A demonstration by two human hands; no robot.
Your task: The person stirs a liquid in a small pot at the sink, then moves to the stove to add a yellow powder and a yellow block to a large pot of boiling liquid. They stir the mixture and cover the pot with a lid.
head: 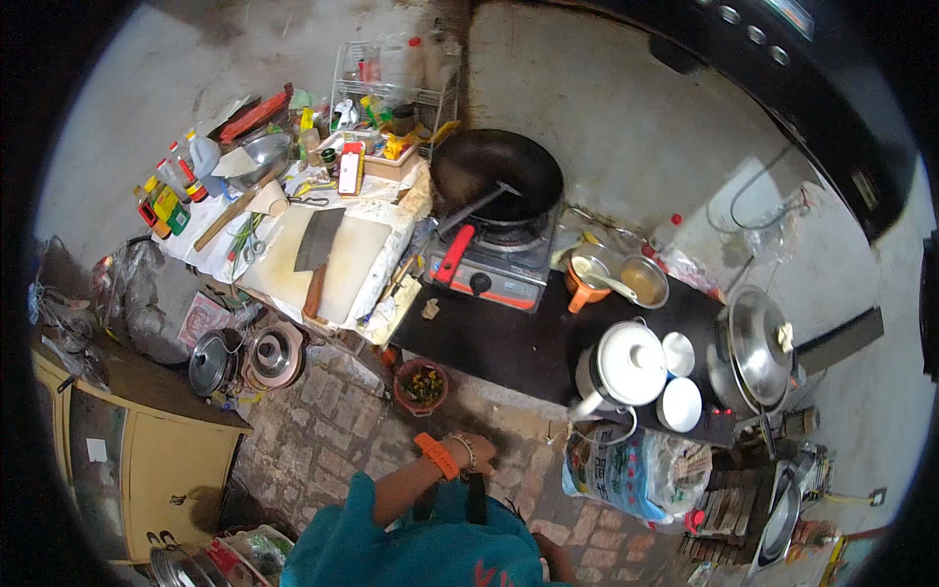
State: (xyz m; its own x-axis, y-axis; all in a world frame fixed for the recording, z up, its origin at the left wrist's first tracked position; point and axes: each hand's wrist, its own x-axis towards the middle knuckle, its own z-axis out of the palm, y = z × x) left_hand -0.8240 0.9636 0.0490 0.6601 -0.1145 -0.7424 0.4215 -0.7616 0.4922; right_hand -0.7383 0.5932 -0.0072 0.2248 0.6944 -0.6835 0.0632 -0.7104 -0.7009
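My left hand, with an orange watch and a beaded bracelet on its wrist, is held in front of my body above the brick floor. Its fingers are partly turned away, so I cannot tell whether they hold anything. A bit of my right arm shows at the bottom edge; the right hand itself is out of view. Before me a black wok with a metal spatula in it sits on a portable gas stove. Left of it, a cleaver lies across a white cutting board.
On the dark counter stand a white lidded pot, two white bowls, an orange-handled pan and a steel bowl. A lidded steel wok is at right. A red basket and a cream cabinet stand below.
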